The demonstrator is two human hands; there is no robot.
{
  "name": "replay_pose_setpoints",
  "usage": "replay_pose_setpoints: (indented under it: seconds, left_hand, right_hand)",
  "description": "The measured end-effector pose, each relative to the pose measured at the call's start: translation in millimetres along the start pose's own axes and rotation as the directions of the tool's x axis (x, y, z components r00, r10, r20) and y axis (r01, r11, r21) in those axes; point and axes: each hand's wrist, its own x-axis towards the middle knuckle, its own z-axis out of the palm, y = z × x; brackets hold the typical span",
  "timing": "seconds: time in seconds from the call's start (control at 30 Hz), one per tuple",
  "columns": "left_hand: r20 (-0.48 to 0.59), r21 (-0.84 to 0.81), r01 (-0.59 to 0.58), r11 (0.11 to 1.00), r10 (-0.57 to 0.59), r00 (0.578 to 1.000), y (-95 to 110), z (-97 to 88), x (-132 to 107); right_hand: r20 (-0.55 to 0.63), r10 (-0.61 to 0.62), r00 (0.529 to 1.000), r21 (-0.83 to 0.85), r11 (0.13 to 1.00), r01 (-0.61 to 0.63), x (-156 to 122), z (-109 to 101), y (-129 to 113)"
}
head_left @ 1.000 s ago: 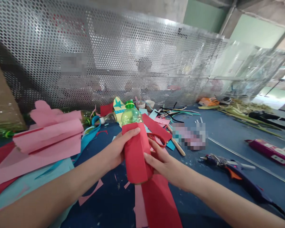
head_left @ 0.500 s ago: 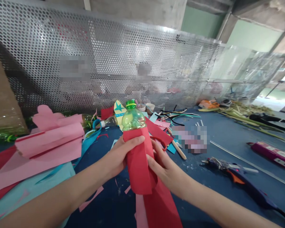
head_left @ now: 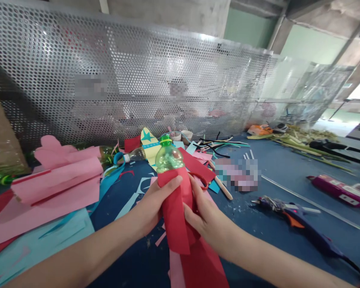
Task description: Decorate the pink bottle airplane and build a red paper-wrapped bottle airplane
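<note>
Bottle point(head_left: 167, 155) is clasped by both hands, left point(head_left: 151, 206) and right point(head_left: 204, 216), over red paper point(head_left: 177, 212). Loose wrap may slip or crease if grip eases above bench point(head_left: 282, 172).

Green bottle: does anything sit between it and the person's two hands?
Yes. The red paper is wrapped around the body of the green bottle, so the left hand and right hand grip paper, not plastic. Only the bottle's shoulder and green cap stand bare above the wrap.
</note>
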Motion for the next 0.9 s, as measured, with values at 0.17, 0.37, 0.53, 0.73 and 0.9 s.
replay_pose_setpoints:
  seconds: [0.17,0.37,0.53,0.73,0.9]
  left_hand:
    - [0.006,-0.052,0.075,0.996,-0.074,0.997,-3.3,-1.9,0.6]
    - [-0.071,-0.099,0.148,0.984,-0.156,0.985,-1.0,3.9,-0.5]
    - [-0.100,-0.132,0.127,0.983,-0.140,0.985,-2.0,7.7,-2.4]
    - [-0.123,-0.127,0.198,0.972,-0.213,0.969,0.1,6.2,1.4]
    - [-0.160,-0.151,0.239,0.959,-0.263,0.952,5.0,6.2,1.9]
  right_hand:
    - [0.026,-0.020,0.999,-0.079,0.997,0.022,-1.5,-2.3,-0.5]
    - [0.057,-0.025,0.998,-0.113,0.993,0.032,-4.7,-6.2,-1.3]
    - [0.079,-0.024,0.997,-0.067,0.997,0.029,-3.0,-9.6,2.2]
    - [0.178,0.022,0.984,0.240,0.969,-0.065,-10.7,-7.6,4.5]
    - [0.058,-0.024,0.998,-0.076,0.997,0.029,-33.7,-23.1,-5.6]
